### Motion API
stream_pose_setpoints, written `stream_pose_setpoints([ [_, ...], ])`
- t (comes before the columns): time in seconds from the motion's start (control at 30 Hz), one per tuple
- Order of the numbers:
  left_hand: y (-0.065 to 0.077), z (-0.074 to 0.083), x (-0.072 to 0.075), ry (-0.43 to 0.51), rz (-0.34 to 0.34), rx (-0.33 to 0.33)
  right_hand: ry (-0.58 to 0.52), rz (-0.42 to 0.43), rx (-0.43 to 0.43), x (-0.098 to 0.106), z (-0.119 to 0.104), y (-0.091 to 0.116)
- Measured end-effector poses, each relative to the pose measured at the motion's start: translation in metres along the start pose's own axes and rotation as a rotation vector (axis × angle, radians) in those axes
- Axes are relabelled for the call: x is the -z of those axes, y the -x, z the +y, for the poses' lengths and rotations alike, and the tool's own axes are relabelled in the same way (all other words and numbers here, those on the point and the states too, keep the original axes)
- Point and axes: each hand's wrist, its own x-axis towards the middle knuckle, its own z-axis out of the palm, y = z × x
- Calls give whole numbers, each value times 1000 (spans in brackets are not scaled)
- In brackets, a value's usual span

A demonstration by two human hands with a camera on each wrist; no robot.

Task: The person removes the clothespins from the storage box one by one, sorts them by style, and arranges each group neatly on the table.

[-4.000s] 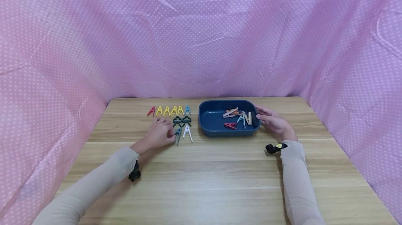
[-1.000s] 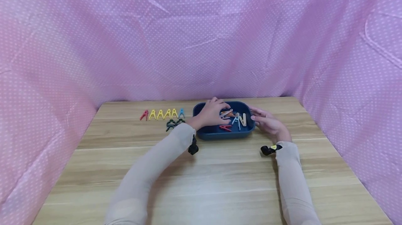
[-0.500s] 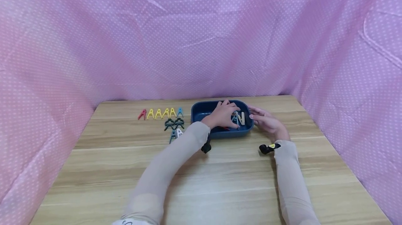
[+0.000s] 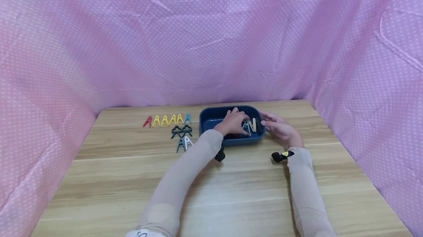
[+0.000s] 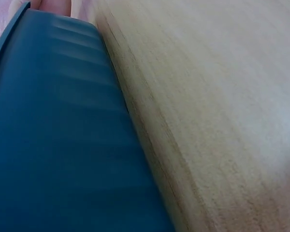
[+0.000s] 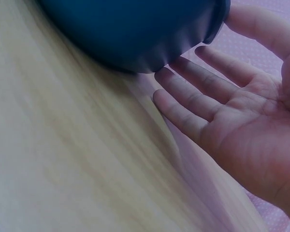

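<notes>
My left hand (image 4: 232, 122) reaches into the dark blue box (image 4: 207, 141), thumb and fingers spread apart. Between them shows a light blue clothespin (image 4: 246, 126); a cream clothespin (image 4: 254, 124) lies just beyond the fingertips. The hand covers most of the box's other clothespins. My right hand (image 4: 281, 128) is at the box's right end. In the right wrist view, its straight fingers (image 6: 188, 94) extend to the end wall and the thumb meets the rim. The left wrist view shows mainly the box's outer wall (image 5: 67, 135), with the left hand out of sight.
Left of the box, a row holds a red clothespin (image 4: 147, 121), several yellow clothespins (image 4: 164, 120) and a blue one (image 4: 187, 118). Below are two dark green clips (image 4: 181, 131), then a grey-green clothespin (image 4: 180, 145) and a white clothespin (image 4: 187, 142). Pink dotted cloth (image 4: 211, 46) hangs behind the table.
My left hand has moved from the grey-green clothespin on the table into the box, then rightward to the light blue clothespin. The right hand stays at the box's end.
</notes>
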Motion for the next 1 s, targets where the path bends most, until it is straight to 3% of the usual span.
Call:
stream_pose_setpoints([
  [0.7,-6,5,-3,-91,-2,39,3,12,-5,-1,-1,1],
  [1.0,-3,-1,3,-14,-41,61,-25,-21,24,1,1,0],
])
